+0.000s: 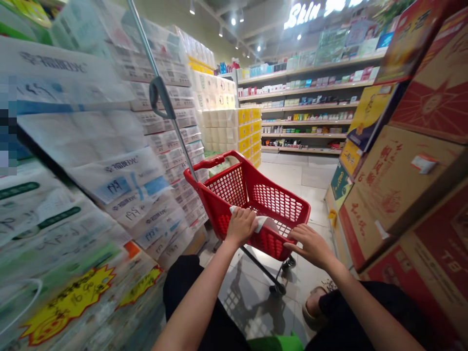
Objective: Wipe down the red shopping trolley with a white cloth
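A red plastic shopping cart [281, 200] with lattice walls stands in front of me, and its basket looks empty. On the near rim, my left hand [241, 226] is closed over a white cloth or wipe [261, 223], pressing it against the edge. Part of the cloth sticks out on both sides of the fingers. At the basket's right near corner, my right hand [310, 243] grips the rim, fingers on top and thumb lower down. A grey metal pole with a hooked handle [161, 97] rises from the cart's left side.
Wrapped tissue packs [127, 170] are stacked high on the left, with yellow price signs [69, 302] below. Cardboard boxes [391, 180] line the right. Shelves of small goods [303, 102] stand at the back. Something green [276, 342] lies between my legs.
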### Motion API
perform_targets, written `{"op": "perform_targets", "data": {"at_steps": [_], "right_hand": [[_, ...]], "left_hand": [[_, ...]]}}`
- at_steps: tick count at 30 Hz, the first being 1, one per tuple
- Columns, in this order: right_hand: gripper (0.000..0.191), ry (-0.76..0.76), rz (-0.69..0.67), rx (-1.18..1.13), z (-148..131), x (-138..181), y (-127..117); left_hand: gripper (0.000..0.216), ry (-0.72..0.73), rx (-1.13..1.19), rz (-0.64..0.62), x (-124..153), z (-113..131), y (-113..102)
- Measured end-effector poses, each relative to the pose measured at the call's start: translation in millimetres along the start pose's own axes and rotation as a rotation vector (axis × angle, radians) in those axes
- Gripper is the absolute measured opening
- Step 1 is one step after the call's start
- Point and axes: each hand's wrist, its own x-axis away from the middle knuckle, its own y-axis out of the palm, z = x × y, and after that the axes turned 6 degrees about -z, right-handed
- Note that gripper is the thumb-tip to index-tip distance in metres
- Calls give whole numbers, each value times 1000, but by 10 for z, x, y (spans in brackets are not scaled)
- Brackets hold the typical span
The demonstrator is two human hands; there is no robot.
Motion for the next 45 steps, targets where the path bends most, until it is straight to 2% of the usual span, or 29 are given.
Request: {"op": "perform_targets", "data": {"at_steps": [5, 9, 12, 16, 19, 21, 23, 26, 30, 33, 35, 38, 45], "right_hand": [[30, -36, -5, 15, 120, 98, -32], [27, -28, 3, 59, 60, 143, -12], [29, 6, 5, 110, 18, 142, 70], [27, -18, 12, 106, 69, 139, 178], [27, -43, 6, 59, 81, 150, 169], [27, -47, 1, 30, 48, 160, 119], [28, -45, -12, 9, 11, 170, 61], [32, -40, -32, -17, 30, 209, 14], [34, -72, -32, -40, 229, 323, 19], [35, -73, -20, -24, 359, 407, -2], [36, -52, -24, 4, 369, 432, -35], [36, 8, -21, 61, 273, 416, -64], [36, 94, 63, 112, 44, 375, 63]], "left_hand": [[21, 17, 30, 8, -5, 120, -5], [20, -11, 55, 28, -17, 246, 3], [21, -37, 88, 46, 9, 499, 50], [22, 52, 149, 42, 69, 985, 172], [23, 105, 152, 22, 101, 1158, 202], [25, 168, 138, -6, 105, 1093, 165], [27, 204, 114, -31, 91, 902, 99], [28, 136, 52, -45, 56, 464, -25], [29, 49, -42, -45, 25, -129, -220], [27, -14, -79, -17, 27, -340, -325], [26, -56, -83, 10, 39, -324, -340], [26, -128, -56, 61, 72, -136, -294], [23, -112, 59, 72, 180, 613, -125]]}}
